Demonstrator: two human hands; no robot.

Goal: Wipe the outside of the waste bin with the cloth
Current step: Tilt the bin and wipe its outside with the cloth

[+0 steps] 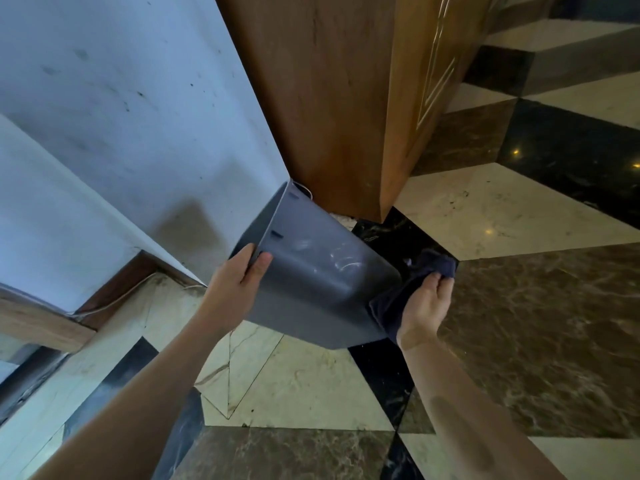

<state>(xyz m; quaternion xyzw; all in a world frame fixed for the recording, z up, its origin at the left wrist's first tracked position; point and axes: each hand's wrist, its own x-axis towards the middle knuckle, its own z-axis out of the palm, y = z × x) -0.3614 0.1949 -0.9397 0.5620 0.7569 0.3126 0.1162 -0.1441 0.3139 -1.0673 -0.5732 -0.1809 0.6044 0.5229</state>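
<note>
Grey plastic waste bin tilts, its rim gripped by the left hand, while the right hand presses a clutched dark cloth against its base.

Corner of a room where a pale wall meets a wooden cabinet on a marble floor.

The pale blue-white wall is scuffed with dark specks. A brown wooden cabinet with a panelled door stands against it. The polished floor is laid in cream, brown and black marble tiles with small light reflections. A dark wooden skirting board runs along the wall base.
</note>
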